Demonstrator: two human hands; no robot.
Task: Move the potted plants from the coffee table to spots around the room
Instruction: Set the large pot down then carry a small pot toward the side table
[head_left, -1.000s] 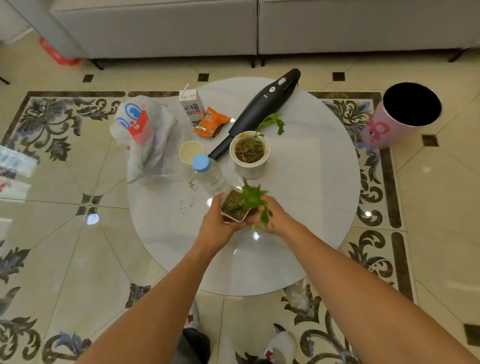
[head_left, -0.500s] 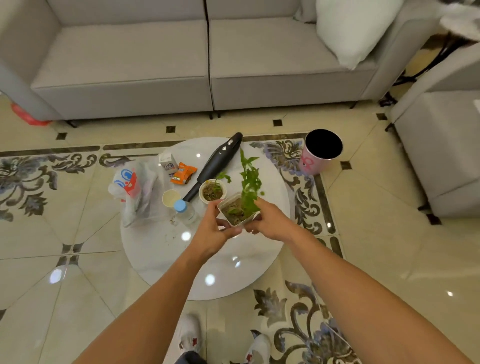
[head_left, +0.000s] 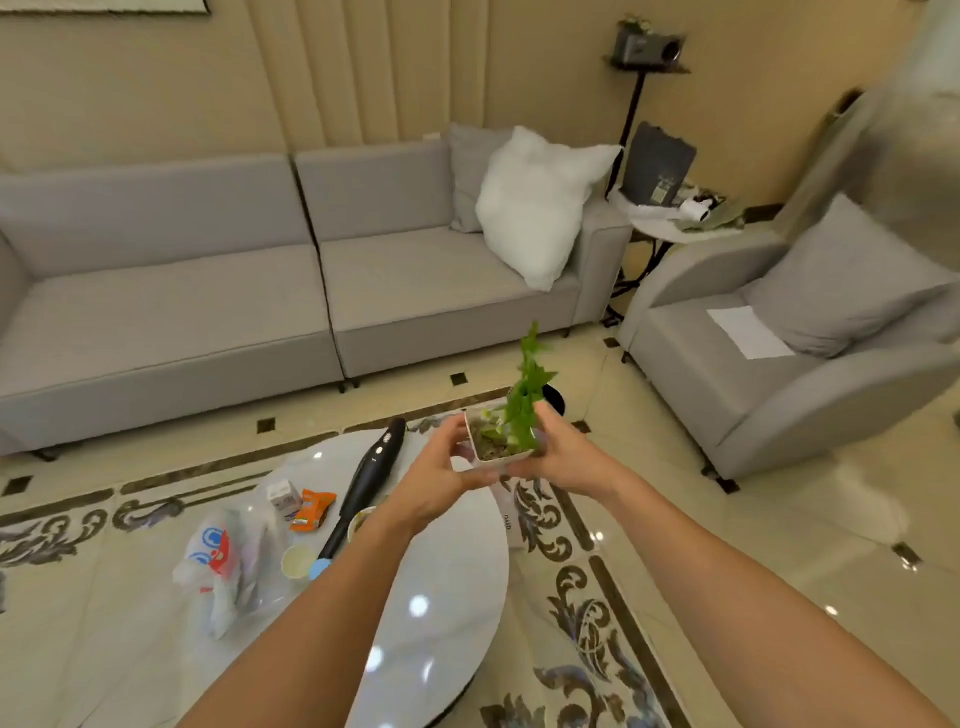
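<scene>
Both hands are wrapped around one small pot: the left hand (head_left: 434, 480) cups its left wall and underside with the fingers curled beneath, and the right hand (head_left: 558, 454) clasps the opposite wall, so the square white potted plant (head_left: 501, 439) is carried between them in the air, lifted clear of the coffee table (head_left: 441, 613) and held past its far right edge, above the patterned floor. On the table at the left lie a plastic bag (head_left: 228, 561), a small carton (head_left: 284, 498), an orange snack packet (head_left: 310, 512) and a black handheld vacuum (head_left: 366, 480); a second pot (head_left: 359, 519) shows only as a rim behind the left forearm, so that one appears not yet moved. The likely trouble from here is spilled soil or a dropped pot: it has little wall to hold, the grip covers only its sides, and any tipping while walking would probably shake loose earth onto the shiny tiles. The tall stem could also brush something and bend. The pot sits nearly upright, its mouth facing up and slightly toward the camera, and the plant's long axis runs vertically, the leafy tip pointing up and a touch right, toward the grey armchair (head_left: 779, 364) and the cluttered side table (head_left: 675, 221) beyond it, either of which might serve as a spot.
</scene>
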